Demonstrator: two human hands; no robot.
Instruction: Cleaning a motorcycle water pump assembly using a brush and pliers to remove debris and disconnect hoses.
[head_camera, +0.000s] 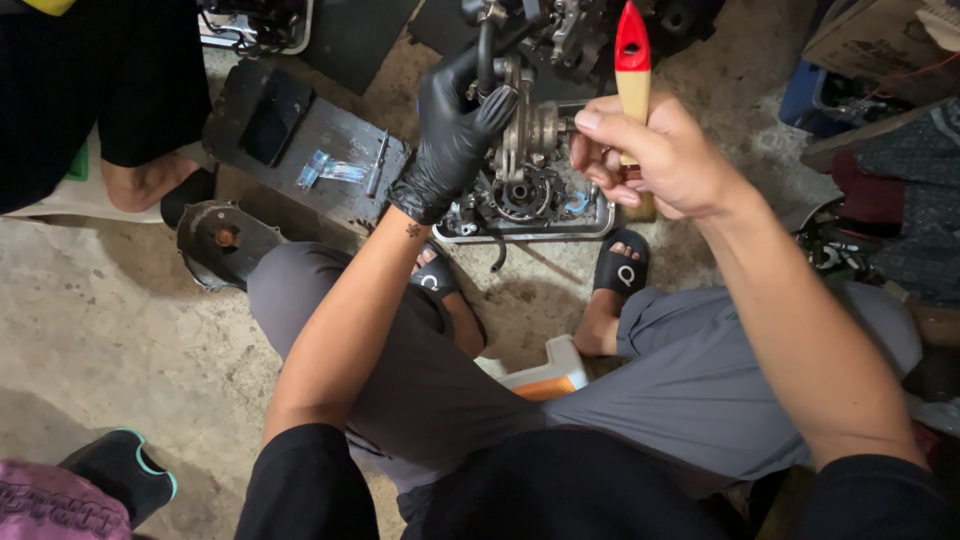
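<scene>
A person squats on a concrete floor (110, 330), seen from above, knees spread and 2 black sandals showing between them. Both hands work on a greasy metal engine part (530, 170) that sits in a shallow metal tray (600, 222) on the floor, just beyond the feet.

The left hand (455, 135), in a black glove, is closed around a black hose or stem rising from the top of the engine part, steadying it. The right hand (655, 150), bare, is closed around the pale wooden handle of a brush (632, 60). The handle's red tip points away from the person, toward the far side of the scene, so the brush's long axis runs near to far, tilted a little upright. The bristle end is hidden under the hand, pointing down toward the engine part's right side; whether it touches the metal cannot be told.

As a judgement, the cleaning looks midway: the engine part is already opened, with its round inner recess and gears exposed, yet dark grime covers much of the casing and the tray.

To the left, a dark board (300, 150) lies on the floor carrying a black phone-like slab, a small clear plastic bag (330, 170) and a thin metal tool (378, 160). Near it lies a round rusty cover (225, 240). Another person's bare leg (140, 180) stands at far left. An orange and white container (545, 375) sits between the person's legs.
</scene>
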